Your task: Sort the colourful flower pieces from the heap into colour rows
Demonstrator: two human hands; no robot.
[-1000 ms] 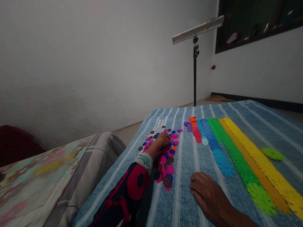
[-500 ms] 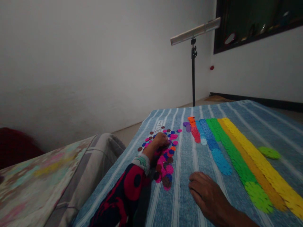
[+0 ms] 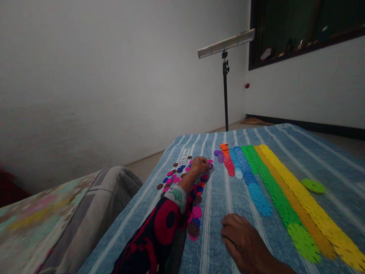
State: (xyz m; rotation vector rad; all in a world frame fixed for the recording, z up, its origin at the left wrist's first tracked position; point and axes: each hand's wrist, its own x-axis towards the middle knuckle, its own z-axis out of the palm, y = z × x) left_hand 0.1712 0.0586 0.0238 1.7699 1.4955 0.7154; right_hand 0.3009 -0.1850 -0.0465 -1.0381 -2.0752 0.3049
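Note:
My left hand (image 3: pixel 200 165) reaches over a scattered pile of notched plastic discs, with thumb and fingers pinched on a small purple disc (image 3: pixel 211 166) at the pile's right side. Pink discs (image 3: pixel 196 211), dark blue, brown and orange ones lie around and under that forearm. My right hand (image 3: pixel 243 238) rests on the striped cloth with fingers loosely bent and holds nothing. To the right lie sorted overlapping rows: a yellow row (image 3: pixel 302 190), a green row (image 3: pixel 273 190), a blue row (image 3: pixel 245 167) and a red row (image 3: pixel 229 165). A few purple discs (image 3: pixel 220 156) sit beside the red row.
A lone lime-green disc (image 3: pixel 313 186) lies right of the yellow row. Striped blue cloth (image 3: pixel 211 251) covers the surface. A light bar on a black stand (image 3: pixel 225 91) rises behind it. On the left stands another surface with a floral cover (image 3: pixel 42 213).
My left hand has moved right across the pile and now pinches the purple disc at its edge. My right hand stays resting on the cloth. The view has shifted slightly.

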